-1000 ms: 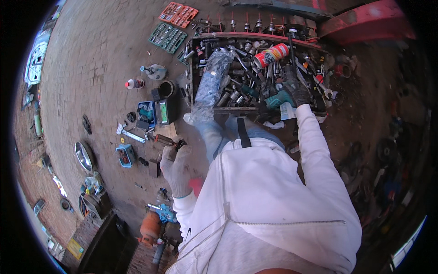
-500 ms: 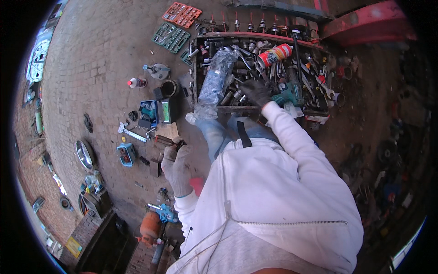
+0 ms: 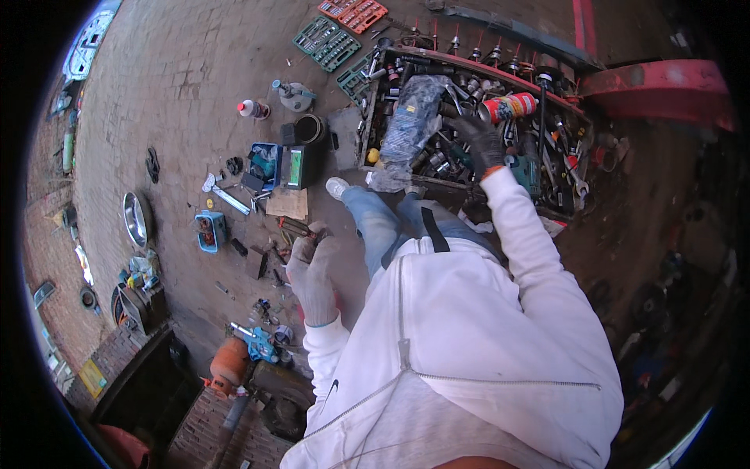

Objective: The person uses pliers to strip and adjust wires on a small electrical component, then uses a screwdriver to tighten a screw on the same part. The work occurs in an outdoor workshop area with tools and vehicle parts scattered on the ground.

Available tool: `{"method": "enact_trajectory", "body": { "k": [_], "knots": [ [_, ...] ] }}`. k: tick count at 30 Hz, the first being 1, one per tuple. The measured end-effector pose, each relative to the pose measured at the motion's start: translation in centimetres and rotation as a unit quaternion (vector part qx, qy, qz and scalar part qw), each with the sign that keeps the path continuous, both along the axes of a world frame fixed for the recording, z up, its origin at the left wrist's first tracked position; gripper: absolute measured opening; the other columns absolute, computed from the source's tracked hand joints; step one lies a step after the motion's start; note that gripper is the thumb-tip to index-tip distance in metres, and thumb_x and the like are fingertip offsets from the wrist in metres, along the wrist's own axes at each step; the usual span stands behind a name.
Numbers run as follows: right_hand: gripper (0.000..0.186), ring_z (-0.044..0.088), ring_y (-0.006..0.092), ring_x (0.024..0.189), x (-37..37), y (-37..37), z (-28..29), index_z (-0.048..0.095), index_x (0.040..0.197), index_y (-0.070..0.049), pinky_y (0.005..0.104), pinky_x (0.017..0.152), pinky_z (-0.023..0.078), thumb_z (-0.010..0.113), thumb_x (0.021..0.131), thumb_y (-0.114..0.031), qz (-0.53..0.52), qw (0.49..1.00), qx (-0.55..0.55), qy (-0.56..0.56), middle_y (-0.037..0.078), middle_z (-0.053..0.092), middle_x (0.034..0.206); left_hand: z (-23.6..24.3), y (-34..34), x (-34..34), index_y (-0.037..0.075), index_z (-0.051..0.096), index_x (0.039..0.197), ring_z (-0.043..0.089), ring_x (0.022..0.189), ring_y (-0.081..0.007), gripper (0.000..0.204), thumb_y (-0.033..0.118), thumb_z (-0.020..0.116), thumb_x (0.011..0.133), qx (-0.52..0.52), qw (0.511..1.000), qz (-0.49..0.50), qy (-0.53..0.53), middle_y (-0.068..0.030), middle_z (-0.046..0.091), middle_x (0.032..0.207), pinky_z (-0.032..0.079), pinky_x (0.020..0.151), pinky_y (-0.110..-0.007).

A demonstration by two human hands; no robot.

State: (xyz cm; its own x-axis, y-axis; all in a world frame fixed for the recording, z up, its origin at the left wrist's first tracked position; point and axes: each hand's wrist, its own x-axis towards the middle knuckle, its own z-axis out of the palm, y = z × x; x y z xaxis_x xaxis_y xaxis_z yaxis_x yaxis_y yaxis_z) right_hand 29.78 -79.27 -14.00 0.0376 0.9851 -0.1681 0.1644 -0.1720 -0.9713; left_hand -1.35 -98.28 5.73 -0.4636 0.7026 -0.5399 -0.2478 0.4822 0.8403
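Note:
My left hand (image 3: 311,270), in a pale glove, is closed on a brown cylindrical part (image 3: 295,228) with dark metal at one end. My right hand (image 3: 476,139), in a dark glove, reaches with fingers apart over the jumbled sockets and wrenches in a metal tool tray (image 3: 473,61). Beside it are a plastic-wrapped bundle (image 3: 414,125), a red spray can (image 3: 508,107) and a teal power tool (image 3: 525,173), partly hidden by my sleeve. A small yellow round object (image 3: 373,155) sits at the tray's left end.
Open socket cases (image 3: 326,43), bottles (image 3: 252,109), bins (image 3: 211,230) and loose tools (image 3: 234,205) lie on the paved ground. A red steel beam (image 3: 652,82) runs at upper right. An orange gas cylinder (image 3: 230,359) and a dark recess (image 3: 144,383) are at lower left.
My right hand left the teal power tool, moved leftward, then up toward the spray can. My left hand still holds the brown part. The whole view has shifted.

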Motion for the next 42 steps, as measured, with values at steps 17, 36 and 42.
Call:
{"method": "enact_trajectory", "body": {
  "k": [17, 36, 42],
  "knots": [
    [0.062, 0.067, 0.0302, 0.105, -10.6, 0.1, -7.7, 0.064, 0.126, 0.001, 0.0414, 0.093, 0.053, 0.083, 0.082, -0.038, 0.001, 0.948, -0.29, 0.128, 0.013, 0.071, 0.116, 0.2, -0.9, -1.2, -0.002, 0.067, 0.121, 0.062, 0.093, -0.0106, 0.029, 0.006, 0.067, 0.093, 0.005, 1.0, 0.005, -0.011, -0.0034, 0.069, 0.105, 0.048, 0.084, -0.023],
    [0.054, 0.068, 0.0223, 0.098, 8.9, 1.2, 6.1, 0.06, 0.136, -0.005, 0.0347, 0.086, 0.059, 0.079, 0.089, -0.022, -0.162, 0.956, -0.093, 0.226, 0.01, 0.069, 0.118, -0.5, -0.7, -2.7, -0.003, 0.068, 0.122, 0.06, 0.096, -0.0104, 0.032, 0.01, 0.068, 0.093, -0.005, 0.999, 0.032, -0.02, -0.0029, 0.068, 0.108, 0.046, 0.089, -0.023],
    [0.056, 0.064, 0.0197, 0.097, 14.0, 1.9, -0.5, 0.061, 0.134, -0.003, 0.0325, 0.087, 0.056, 0.081, 0.087, -0.027, -0.211, 0.951, -0.149, 0.172, 0.007, 0.067, 0.117, -0.2, 0.1, -2.4, -0.003, 0.068, 0.122, 0.06, 0.098, -0.0118, 0.032, 0.008, 0.068, 0.092, -0.04, 0.999, 0.018, -0.007, -0.0041, 0.068, 0.109, 0.046, 0.09, -0.024]
  ]
}}
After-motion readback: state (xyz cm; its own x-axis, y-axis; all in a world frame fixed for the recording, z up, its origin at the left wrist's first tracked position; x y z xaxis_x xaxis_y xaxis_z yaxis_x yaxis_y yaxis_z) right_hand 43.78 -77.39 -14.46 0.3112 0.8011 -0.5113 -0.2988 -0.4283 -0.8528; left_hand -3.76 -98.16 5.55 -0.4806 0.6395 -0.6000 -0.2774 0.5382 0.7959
